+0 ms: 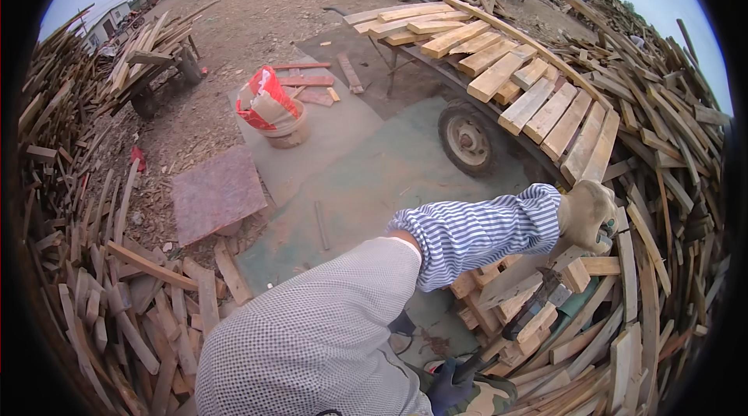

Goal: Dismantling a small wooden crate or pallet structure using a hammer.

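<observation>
My left hand (587, 216), in a beige work glove below a blue-and-white striped sleeve, reaches across to the right. Its fingers are curled around the upper end of a wooden board (507, 283), partly hiding that end. Low in the view, my right hand (451, 385) wears a dark glove and grips the handle of a hammer (529, 314). The hammer's metal head lies close against the board; whether it touches cannot be told. Under the board is a stack of short wood blocks (467, 287).
A wheeled cart (467, 138) loaded with planks (532, 106) stands ahead on the right. Scrap-wood heaps rise at the right (648, 276) and left (140, 322). A bucket (286, 132) holding a red-and-white sack, a reddish panel (219, 194) and a metal rod (321, 226) are farther left.
</observation>
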Tool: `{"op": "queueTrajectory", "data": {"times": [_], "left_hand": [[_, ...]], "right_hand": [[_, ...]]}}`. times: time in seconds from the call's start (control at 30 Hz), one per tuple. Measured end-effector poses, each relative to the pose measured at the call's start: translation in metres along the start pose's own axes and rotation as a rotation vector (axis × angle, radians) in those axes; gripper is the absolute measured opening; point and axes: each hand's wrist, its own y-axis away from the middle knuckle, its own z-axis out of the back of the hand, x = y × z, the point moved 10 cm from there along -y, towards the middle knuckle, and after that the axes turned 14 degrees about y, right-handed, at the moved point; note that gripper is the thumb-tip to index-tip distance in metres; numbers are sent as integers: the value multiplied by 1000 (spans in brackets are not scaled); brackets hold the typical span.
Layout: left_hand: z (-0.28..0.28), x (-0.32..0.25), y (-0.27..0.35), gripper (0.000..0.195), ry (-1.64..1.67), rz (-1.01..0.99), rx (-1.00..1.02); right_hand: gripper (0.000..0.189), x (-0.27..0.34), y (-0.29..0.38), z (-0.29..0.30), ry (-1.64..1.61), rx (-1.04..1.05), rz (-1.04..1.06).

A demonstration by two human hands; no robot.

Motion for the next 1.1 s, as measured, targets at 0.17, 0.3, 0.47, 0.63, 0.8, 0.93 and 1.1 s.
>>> {"op": "queueTrajectory", "data": {"times": [0.17,0.3,0.47,0.63,0.8,0.93,1.1], "left_hand": [[-14,5,0,34,-9,51,84],[-10,-5,2,34,-18,-15,62],[-14,-10,-4,26,-58,-19,42],[-28,-16,-12,28,16,-85,22],[-3,6,-2,28,-26,-51,-53],[-7,10,-8,27,-3,-56,-32],[-18,16,-11,28,1,22,-27]], "right_hand": [[49,25,1,33,460,74,81],[29,45,-4,53,204,178,50],[26,-21,-22,47,195,234,-93],[25,-19,-9,39,314,59,116],[31,-10,-17,26,330,172,91],[31,48,-7,25,368,116,158],[31,33,-8,22,275,159,83]]}}
